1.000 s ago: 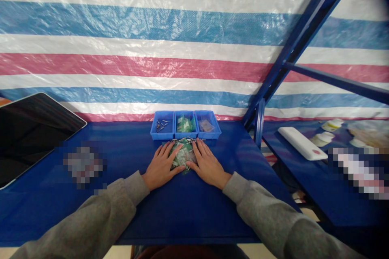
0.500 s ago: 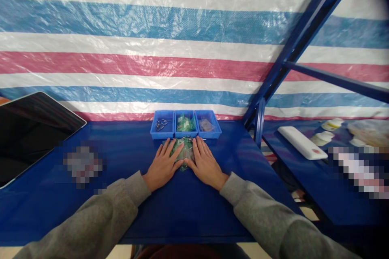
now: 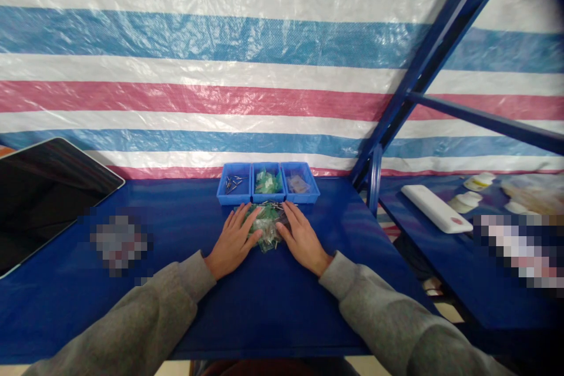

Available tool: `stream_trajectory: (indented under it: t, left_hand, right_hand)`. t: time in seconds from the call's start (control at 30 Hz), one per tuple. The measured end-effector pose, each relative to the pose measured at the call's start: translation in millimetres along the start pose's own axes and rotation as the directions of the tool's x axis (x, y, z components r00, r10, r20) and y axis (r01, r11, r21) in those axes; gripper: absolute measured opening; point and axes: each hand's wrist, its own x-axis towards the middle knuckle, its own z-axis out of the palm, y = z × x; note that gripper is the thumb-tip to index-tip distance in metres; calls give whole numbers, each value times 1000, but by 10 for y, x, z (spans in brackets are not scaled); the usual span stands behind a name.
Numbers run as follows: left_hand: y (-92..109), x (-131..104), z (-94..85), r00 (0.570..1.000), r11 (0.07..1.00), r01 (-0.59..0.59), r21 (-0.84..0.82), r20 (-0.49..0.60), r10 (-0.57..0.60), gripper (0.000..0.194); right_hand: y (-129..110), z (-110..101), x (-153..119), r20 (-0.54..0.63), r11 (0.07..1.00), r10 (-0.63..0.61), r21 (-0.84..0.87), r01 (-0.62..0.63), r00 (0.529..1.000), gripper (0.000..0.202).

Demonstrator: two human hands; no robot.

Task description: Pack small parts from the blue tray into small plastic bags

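A mixed pile of small green and clear plastic bags (image 3: 266,229), with thin metal pieces among them, lies on the blue table (image 3: 273,311). My left hand (image 3: 234,241) rests flat against its left side, fingers stretched out. On the other side my right hand (image 3: 304,241) lies palm down with fingers extended, touching the pile. Just behind stand three blue bins in a row. Slim metal pieces lie in the left bin (image 3: 223,194), green bags in the middle bin (image 3: 268,197), and clear bags in the right bin (image 3: 312,188). The fingers partly cover the pile.
A dark-screened tablet (image 3: 53,194) lies at the left, near a blurred-out patch (image 3: 120,242). On a second table at the right are a white power bank (image 3: 436,208) and small white containers (image 3: 466,201). A blue metal frame (image 3: 374,179) stands between the tables.
My hands have drawn slightly apart, showing more of the bags between them. The whole view has shifted a little.
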Motion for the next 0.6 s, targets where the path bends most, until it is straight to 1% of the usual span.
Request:
stream_trajectory:
  t: [0.07, 0.13, 0.17, 0.27, 0.33, 0.4, 0.5, 0.6]
  left_hand:
    - [9, 14, -42, 1000, 999, 12, -49, -22, -14, 47]
    - [37, 42, -85, 998, 995, 5, -100, -58, -11, 43]
    - [56, 63, -101, 997, 992, -1, -123, -79, -9, 42]
    - [118, 149, -111, 991, 984, -30, -173, -135, 6, 38]
    - [151, 219, -91, 985, 978, -44, -205, -172, 9, 34]
    - [169, 285, -65, 979, 967, -54, -248, -203, 3, 29]
    - [168, 355, -48, 956, 940, -60, -335, -290, -42, 23]
    - [149, 388, -70, 908, 895, -81, -439, -403, -117, 19]
  right_hand:
    - [-3, -65, 59, -41, 1000, -7, 0, 7, 999, 41]
    - [-9, -130, 147, -35, 1000, -22, -13, 21, 999, 27]
    - [-13, -156, 196, -12, 999, -38, -21, 38, 999, 22]
    - [-18, -201, 337, 125, 994, -82, -66, 91, 989, 14]
    - [-12, -205, 409, 202, 990, -81, -98, 102, 976, 11]
    - [-1, -202, 460, 253, 987, -72, -119, 105, 965, 8]
    - [-6, -207, 507, 272, 987, -69, -118, 105, 960, 4]
    - [-81, -215, 535, 240, 992, -94, -61, 111, 966, 6]
